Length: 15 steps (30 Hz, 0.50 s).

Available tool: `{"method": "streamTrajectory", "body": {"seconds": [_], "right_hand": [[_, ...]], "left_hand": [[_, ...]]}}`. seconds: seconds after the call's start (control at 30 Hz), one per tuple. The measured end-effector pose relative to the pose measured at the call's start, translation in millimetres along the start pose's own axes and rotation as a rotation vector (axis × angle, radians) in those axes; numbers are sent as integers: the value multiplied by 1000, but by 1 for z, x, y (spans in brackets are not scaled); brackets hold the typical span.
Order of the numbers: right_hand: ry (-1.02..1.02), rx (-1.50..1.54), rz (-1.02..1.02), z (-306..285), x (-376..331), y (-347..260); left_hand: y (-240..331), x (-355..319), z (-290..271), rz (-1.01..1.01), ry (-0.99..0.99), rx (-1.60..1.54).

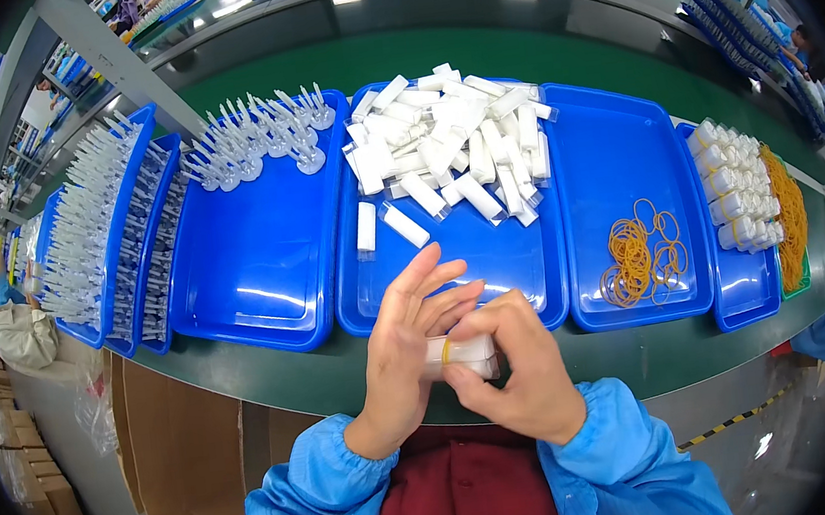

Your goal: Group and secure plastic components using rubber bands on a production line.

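In front of my chest I hold a small bundle of white wrapped rolls [473, 351] with a yellow-brown rubber band [445, 351] around it. My left hand [394, 352] has the bundle's left end against its palm, its fingers partly stretched over the far side. Thumb and bent fingers of my right hand [523, 372] close on the right part of the bundle, by the band. Just beyond, a blue tray [437, 295] carries a heap of loose white rolls [455, 137] in clear wrappers. A pile of rubber bands [631, 263] lies in the blue tray [613, 156] to its right.
Left, a blue tray [243, 275] has clear pointed plastic parts [259, 133] at its back; fuller trays [99, 240] stack beside it. Far right stand banded white bundles [735, 185] in a blue tray. Below left is an open cardboard box [186, 442]. Other people work nearby.
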State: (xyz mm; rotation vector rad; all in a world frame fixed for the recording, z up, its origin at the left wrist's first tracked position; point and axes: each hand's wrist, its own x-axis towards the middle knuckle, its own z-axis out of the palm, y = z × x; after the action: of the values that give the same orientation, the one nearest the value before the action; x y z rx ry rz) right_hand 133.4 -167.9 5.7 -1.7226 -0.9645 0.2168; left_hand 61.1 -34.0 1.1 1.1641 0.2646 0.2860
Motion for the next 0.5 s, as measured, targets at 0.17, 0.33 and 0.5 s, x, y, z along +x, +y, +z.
{"method": "streamTrajectory", "body": {"seconds": [0.17,0.33,0.5], "right_hand": [[57,-180,-236,7,-7,1],[-3,-70,-111,-6,-23,-1],[487,-259,74,-119,-41,8]], "left_hand": [[8,10,3,-419,-27,-303],[4,2,14,-290,-99,-301],[-4,14,12,258,96,192]]}}
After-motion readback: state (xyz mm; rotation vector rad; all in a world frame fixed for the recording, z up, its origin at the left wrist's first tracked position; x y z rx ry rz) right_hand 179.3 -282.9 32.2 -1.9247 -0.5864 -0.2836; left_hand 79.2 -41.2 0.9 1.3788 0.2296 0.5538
